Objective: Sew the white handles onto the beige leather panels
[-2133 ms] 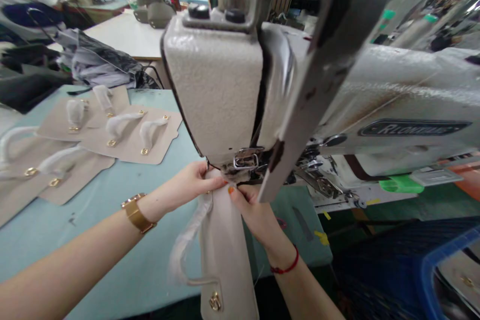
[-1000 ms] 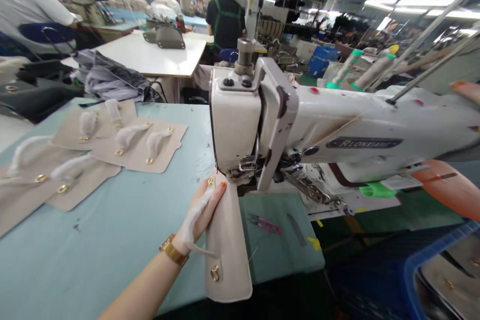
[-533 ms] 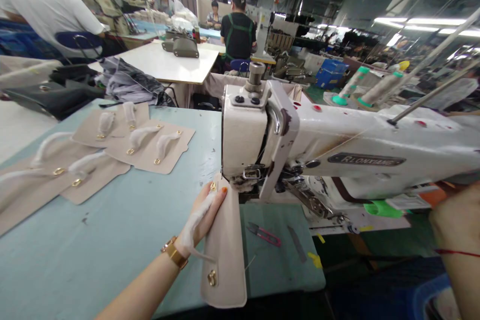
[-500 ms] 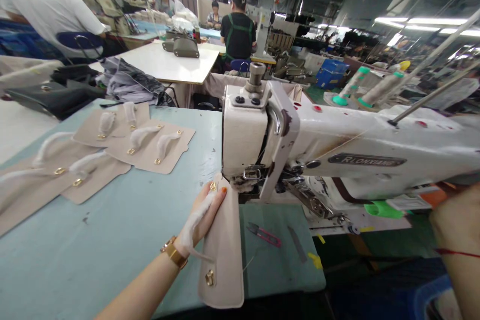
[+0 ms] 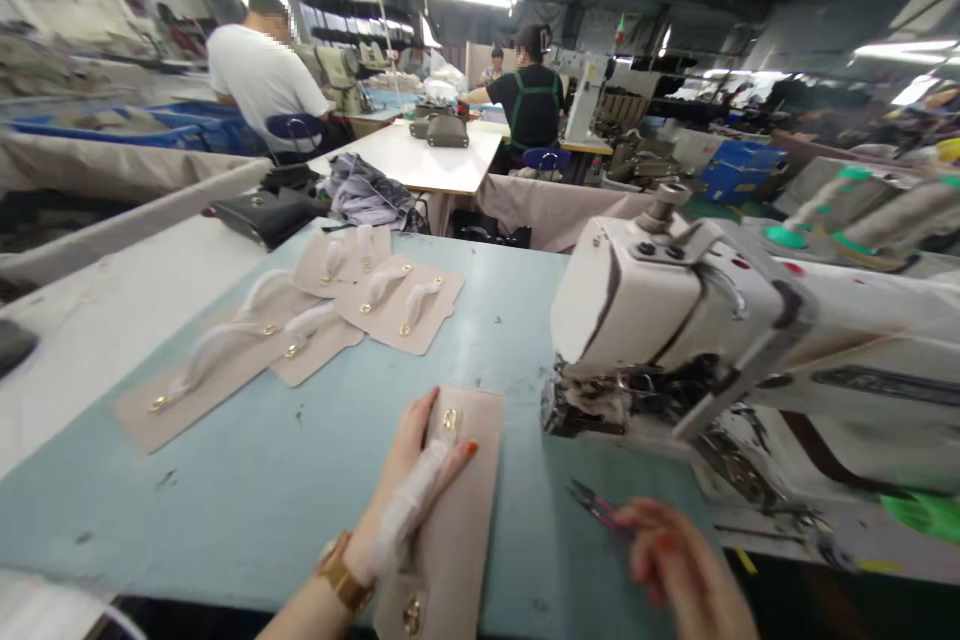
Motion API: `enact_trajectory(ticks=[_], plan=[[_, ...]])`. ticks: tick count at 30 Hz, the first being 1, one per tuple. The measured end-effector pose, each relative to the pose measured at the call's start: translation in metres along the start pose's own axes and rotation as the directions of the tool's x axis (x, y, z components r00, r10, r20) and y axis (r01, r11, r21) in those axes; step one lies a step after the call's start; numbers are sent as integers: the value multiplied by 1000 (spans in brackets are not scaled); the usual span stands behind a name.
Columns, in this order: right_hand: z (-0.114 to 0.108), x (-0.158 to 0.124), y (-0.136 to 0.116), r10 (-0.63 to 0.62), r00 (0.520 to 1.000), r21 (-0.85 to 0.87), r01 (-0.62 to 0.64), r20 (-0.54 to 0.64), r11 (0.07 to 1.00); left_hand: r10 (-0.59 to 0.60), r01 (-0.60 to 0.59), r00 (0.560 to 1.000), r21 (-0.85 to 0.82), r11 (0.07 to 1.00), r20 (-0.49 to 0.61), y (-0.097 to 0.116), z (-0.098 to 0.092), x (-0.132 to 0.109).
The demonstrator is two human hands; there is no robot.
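Left hand (image 5: 420,480) lies flat, fingers open, on beige leather panel (image 5: 457,500) on near table (image 5: 225,500). Right hand (image 5: 675,560), blurred, pinches thread snips (image 5: 596,505). Roughly four similar panels (image 5: 397,300) lie far left.

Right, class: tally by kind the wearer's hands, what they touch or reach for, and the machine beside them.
hands: 2 (left hand, right hand)
panel: 1
snips: 1
machine: 1
total: 5
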State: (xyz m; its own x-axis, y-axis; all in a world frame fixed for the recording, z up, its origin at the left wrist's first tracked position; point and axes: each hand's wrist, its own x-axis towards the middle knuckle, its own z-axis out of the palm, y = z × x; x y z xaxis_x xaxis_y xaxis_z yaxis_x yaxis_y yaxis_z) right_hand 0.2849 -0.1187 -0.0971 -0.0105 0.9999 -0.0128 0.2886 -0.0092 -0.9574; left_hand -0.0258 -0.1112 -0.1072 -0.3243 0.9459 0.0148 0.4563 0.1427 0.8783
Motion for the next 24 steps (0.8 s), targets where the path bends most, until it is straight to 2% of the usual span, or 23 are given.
enact_trajectory(ticks=[1, 2, 3, 4, 5, 6, 7, 8, 9, 11, 13, 14, 15, 17, 19, 22, 24], plan=[[42, -8, 10, 68, 985, 126, -89, 161, 988, 65, -64, 998, -19, 998, 16, -2, 0, -3], [81, -12, 16, 104, 934, 206, -182, 341, 961, 137, -136, 990, -35, 990, 44, -4, -2, -6], [115, -12, 18, 104, 849, 243, -262, 517, 934, 205, -202, 975, -42, 978, 82, -8, -7, -6], [142, -7, 17, 106, 759, 236, -327, 642, 915, 251, -249, 961, -34, 968, 112, -13, -15, -4], [163, 3, 12, 124, 721, 220, -364, 682, 905, 268, -271, 957, 10, 963, 114, -20, -27, 1], [176, 19, 5, 124, 729, 225, -362, 673, 905, 258, -264, 963, 82, 961, 75, -29, -43, 9], [183, 38, -3, 114, 770, 235, -327, 627, 915, 231, -226, 973, 168, 959, -10, -39, -63, 19], [186, 59, -11, 90, 830, 251, -267, 550, 930, 199, -156, 970, 271, 950, -141, -50, -87, 31], [187, 80, -16, 69, 883, 269, -215, 465, 939, 175, -79, 946, 330, 941, -271, -62, -113, 44], [183, 111, -15, 19, 952, 299, -115, 305, 947, 142, 48, 877, 379, 924, -458, -87, -166, 72], [180, 123, 1, -70, 984, 185, 39, 165, 982, 116, 141, 832, 409, 902, -542, -108, -211, 96], [180, 122, 13, -145, 981, 60, 138, 129, 989, 100, 169, 834, 422, 891, -543, -117, -228, 106], [179, 118, 25, -237, 960, -72, 250, 147, 966, 81, 185, 847, 434, 882, -526, -126, -241, 114], [180, 106, 43, -379, 873, -239, 457, 308, 857, 37, 198, 886, 449, 871, -463, -140, -254, 123], [181, 96, 50, -424, 809, -308, 559, 407, 770, -5, 215, 907, 453, 865, -421, -151, -256, 124], [179, 92, 43, -437, 808, -352, 573, 396, 740, -74, 292, 891, 440, 849, -448, -162, -254, 107], [177, 93, 36, -438, 807, -354, 574, 395, 738, -122, 358, 861, 420, 834, -493, -163, -255, 85]])
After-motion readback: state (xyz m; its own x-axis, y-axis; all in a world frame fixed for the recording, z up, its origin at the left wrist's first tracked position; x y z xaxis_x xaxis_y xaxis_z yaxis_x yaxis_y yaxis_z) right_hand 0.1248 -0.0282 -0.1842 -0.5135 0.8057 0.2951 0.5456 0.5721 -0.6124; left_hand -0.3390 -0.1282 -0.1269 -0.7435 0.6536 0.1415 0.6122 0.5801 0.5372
